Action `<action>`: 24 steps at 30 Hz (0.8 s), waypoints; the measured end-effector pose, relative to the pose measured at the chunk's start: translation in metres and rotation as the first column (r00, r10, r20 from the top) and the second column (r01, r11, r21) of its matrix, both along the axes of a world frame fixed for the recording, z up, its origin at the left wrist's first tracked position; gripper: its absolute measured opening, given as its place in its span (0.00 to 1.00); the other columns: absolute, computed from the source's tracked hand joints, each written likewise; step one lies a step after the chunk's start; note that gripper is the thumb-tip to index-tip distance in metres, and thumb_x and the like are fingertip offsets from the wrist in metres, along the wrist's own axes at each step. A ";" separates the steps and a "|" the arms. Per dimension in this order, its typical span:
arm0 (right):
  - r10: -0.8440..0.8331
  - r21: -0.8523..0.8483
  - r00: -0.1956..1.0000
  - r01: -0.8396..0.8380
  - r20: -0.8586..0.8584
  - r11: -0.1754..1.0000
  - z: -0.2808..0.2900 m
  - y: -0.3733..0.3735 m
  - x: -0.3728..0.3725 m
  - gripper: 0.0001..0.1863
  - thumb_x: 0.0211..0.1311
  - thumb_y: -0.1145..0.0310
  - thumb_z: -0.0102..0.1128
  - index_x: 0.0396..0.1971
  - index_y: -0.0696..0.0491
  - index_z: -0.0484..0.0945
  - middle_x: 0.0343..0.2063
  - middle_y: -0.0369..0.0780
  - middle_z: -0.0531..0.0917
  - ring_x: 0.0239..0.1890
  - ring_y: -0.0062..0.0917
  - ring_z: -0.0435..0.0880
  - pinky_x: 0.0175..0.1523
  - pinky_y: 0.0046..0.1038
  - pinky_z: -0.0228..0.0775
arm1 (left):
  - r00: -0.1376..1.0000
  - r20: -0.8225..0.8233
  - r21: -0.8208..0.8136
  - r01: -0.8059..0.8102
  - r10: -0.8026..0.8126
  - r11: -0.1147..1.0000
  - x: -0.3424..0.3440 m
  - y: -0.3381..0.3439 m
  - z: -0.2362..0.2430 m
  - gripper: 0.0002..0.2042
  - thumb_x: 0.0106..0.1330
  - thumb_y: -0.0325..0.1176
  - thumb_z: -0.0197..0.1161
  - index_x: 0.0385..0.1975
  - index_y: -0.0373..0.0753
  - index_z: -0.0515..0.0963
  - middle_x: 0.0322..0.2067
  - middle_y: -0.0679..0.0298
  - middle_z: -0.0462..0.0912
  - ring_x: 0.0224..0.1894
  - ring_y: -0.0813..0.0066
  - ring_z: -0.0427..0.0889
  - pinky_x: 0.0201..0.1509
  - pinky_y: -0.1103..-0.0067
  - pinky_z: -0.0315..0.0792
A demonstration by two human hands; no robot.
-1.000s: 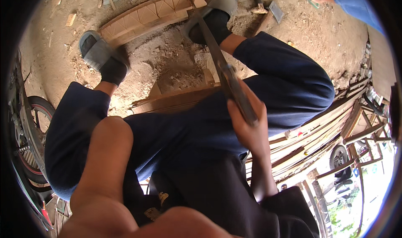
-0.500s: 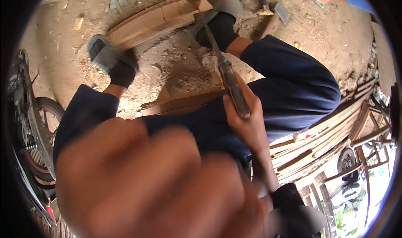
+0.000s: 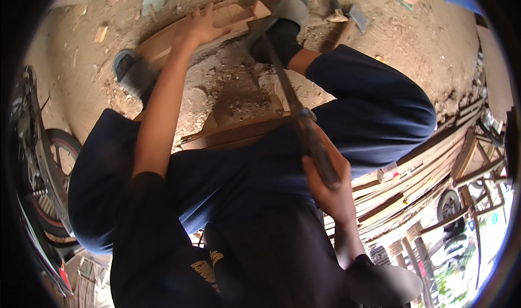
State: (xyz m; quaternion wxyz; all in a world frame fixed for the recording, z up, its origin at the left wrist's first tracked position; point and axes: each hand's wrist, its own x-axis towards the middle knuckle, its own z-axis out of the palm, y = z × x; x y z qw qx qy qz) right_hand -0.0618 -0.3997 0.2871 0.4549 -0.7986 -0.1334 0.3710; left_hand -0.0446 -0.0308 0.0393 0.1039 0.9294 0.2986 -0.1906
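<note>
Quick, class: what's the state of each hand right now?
Left hand: open, spread over the curved wood.
Right hand: closed, holding a long-bladed tool.

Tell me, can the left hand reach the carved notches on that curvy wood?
Looks like yes: the left hand is spread over the curved wooden piece, with carved notches showing beside it. The long-bladed tool in the right hand doesn't seem to block them.

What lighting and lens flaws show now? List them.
Head view: white glare lower right, behind the brown wooden frame; head view: fisheye curves the long brown wooden planks; head view: a grey oval patch is blurred beyond identifying; head view: angular brown wood block, glare-free.
</note>
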 end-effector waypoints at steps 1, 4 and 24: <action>-0.033 -0.042 0.998 0.031 -0.051 0.999 0.012 -0.004 0.000 0.31 0.63 0.80 0.55 0.68 0.60 0.66 0.48 0.50 0.84 0.42 0.21 0.83 0.52 0.23 0.72 | 1.000 0.016 0.028 -0.004 0.003 1.000 -0.006 -0.005 -0.003 0.52 0.55 0.73 0.63 0.76 0.49 0.54 0.73 0.48 0.58 0.74 0.46 0.58 0.72 0.41 0.54; 0.000 -0.051 1.000 -0.001 -0.029 0.999 -0.001 0.007 0.008 0.31 0.63 0.81 0.55 0.68 0.62 0.66 0.48 0.50 0.84 0.43 0.21 0.83 0.53 0.22 0.71 | 0.996 0.085 0.118 0.004 -0.014 0.993 -0.021 -0.004 -0.021 0.52 0.53 0.78 0.60 0.72 0.47 0.60 0.70 0.50 0.64 0.71 0.47 0.63 0.70 0.39 0.53; 0.013 -0.021 1.000 -0.013 0.019 1.000 0.005 0.001 0.003 0.29 0.63 0.78 0.56 0.66 0.63 0.67 0.35 0.53 0.84 0.36 0.29 0.86 0.46 0.27 0.74 | 0.982 0.164 -0.066 0.105 -0.093 0.992 -0.025 0.027 -0.009 0.53 0.43 0.63 0.79 0.66 0.35 0.64 0.65 0.47 0.69 0.68 0.47 0.67 0.70 0.60 0.66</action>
